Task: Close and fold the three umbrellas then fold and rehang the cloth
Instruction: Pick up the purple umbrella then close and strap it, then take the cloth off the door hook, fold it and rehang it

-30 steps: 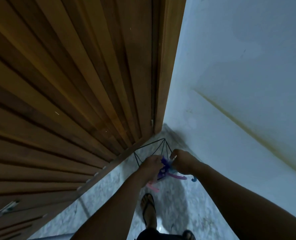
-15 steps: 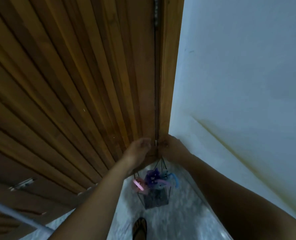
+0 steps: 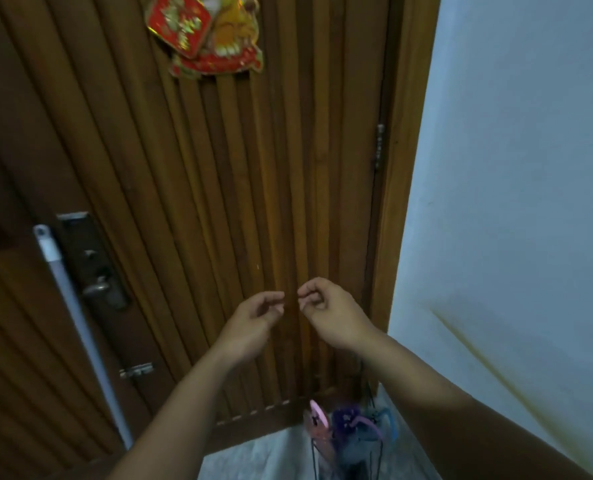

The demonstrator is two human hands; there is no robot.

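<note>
My left hand (image 3: 257, 317) and my right hand (image 3: 326, 310) are raised side by side close to a slatted wooden door (image 3: 253, 185), a small gap between their fingertips. The left hand's fingers are loosely apart and hold nothing. The right hand's fingers curl in against the thumb, with nothing visible in them. Far below, in the corner by the door, a black wire stand (image 3: 314, 459) holds three closed umbrellas: one with a pink handle (image 3: 317, 421), one purple (image 3: 345, 418), one with a blue handle (image 3: 391, 424). No cloth is in view.
A white wall (image 3: 513, 202) runs along the right. On the door's left are a dark lock plate with a metal lever (image 3: 95, 289), a small latch (image 3: 136, 370) and a white pole (image 3: 80, 323) leaning against it. A red and gold decoration (image 3: 201, 32) hangs high.
Both hands left the umbrella handles in the stand and rose up in front of the door. My view tilted upward, bringing the lock and the decoration into sight.
</note>
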